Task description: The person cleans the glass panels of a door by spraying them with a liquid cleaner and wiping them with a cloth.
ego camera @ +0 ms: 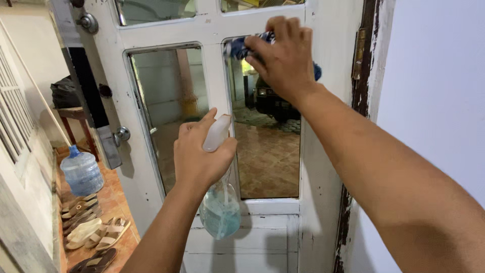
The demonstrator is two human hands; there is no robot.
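Head view showed the left hand [199, 154] wrapped around the neck of a clear spray bottle [221, 205] holding pale blue liquid, low at centre. At one o'clock from it, the right hand [284, 55] pressed a bunched blue cloth [242, 46] against the upper glass pane [268, 151] of a white door [212, 25]. Sandals [96, 235] and a water jug [82, 172] sat at eight o'clock.

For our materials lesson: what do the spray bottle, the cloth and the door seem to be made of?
Spray bottle: probably clear plastic, since the pale blue liquid shows through it.
Cloth: soft blue fabric, bunched under the right hand.
Door: likely wood under white paint, scuffed and chipped, with glass panes that show reflections.
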